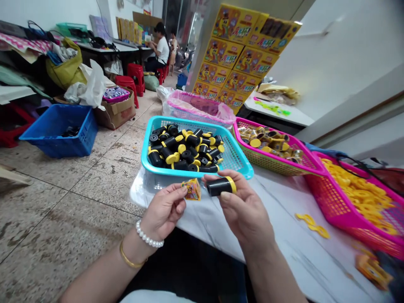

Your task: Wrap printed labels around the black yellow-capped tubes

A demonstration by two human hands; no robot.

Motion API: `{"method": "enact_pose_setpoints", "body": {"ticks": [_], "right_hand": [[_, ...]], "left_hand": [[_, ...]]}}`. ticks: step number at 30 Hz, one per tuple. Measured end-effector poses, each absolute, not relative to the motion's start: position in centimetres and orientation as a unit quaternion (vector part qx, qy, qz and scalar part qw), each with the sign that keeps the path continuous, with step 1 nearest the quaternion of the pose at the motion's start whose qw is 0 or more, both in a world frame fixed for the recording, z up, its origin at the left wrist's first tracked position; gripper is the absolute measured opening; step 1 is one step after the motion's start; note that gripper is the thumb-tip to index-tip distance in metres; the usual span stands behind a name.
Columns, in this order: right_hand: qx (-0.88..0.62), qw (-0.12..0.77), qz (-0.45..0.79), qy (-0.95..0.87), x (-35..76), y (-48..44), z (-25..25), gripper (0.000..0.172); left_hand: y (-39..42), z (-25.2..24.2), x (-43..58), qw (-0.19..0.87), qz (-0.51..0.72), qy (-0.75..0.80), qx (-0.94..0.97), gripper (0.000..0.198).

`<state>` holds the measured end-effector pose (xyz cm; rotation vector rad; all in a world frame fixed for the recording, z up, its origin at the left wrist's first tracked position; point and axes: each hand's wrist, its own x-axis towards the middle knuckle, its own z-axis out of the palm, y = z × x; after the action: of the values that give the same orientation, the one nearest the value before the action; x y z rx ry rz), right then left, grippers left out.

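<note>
My left hand (167, 206) pinches a small yellow printed wrapper (192, 190) between thumb and fingers. Just to its right, my right hand (244, 206) grips a black cylinder with a yellow cap (221, 186), held on its side with the cap toward my palm. A small gap separates the wrapper from the cylinder's black end. Both hands are over the front edge of the marble-patterned table (274, 202). Right behind them stands a turquoise basket (197, 170), heaped with similar black cylinders (189, 156) with yellow caps.
Pink baskets on the right hold wrapped cylinders (268, 141) and yellow plastic rings (356, 189). Two linked yellow pieces (312, 225) lie on the table. Stacked yellow boxes (236, 59) rise behind. A blue crate (61, 136) stands on the floor at left. A person (160, 48) sits far back.
</note>
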<state>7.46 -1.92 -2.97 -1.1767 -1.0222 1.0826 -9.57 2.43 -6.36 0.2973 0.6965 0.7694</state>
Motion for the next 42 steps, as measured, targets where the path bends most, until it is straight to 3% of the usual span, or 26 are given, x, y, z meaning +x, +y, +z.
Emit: {"method": "enact_pose_setpoints", "body": {"ticks": [8, 17, 22, 30, 33, 39, 42], "right_hand": [[-0.476, 0.613, 0.456, -0.435, 6.8, -2.6, -4.7, 0.037], [-0.555, 0.585, 0.282, -0.520, 6.4, -3.7, -3.7, 0.019], [-0.554, 0.525, 0.260, -0.592, 6.7, -4.0, -2.8, 0.018], [-0.592, 0.398, 0.121, -0.690, 7.3, -4.6, -2.0, 0.021], [-0.574, 0.384, 0.152, -0.707, 7.9, -4.8, -1.7, 0.023], [-0.544, 0.519, 0.296, -0.588, 8.4, -4.4, -0.9, 0.016], [-0.551, 0.522, 0.346, -0.551, 8.2, -4.0, -1.3, 0.016]], "left_hand": [[1.9, -5.7, -8.8, 0.861, 0.367, 0.314, 0.160, 0.043], [1.9, -5.9, -8.8, 0.887, 0.369, 0.257, 0.103, 0.038], [1.8, -6.0, -9.0, 0.894, 0.354, 0.259, 0.088, 0.032], [1.6, -6.3, -9.0, 0.891, 0.346, 0.283, 0.073, 0.032], [1.7, -6.3, -9.1, 0.888, 0.350, 0.283, 0.095, 0.033], [1.7, -6.2, -8.6, 0.893, 0.353, 0.265, 0.090, 0.041], [1.6, -6.1, -8.3, 0.899, 0.349, 0.250, 0.082, 0.039]]}}
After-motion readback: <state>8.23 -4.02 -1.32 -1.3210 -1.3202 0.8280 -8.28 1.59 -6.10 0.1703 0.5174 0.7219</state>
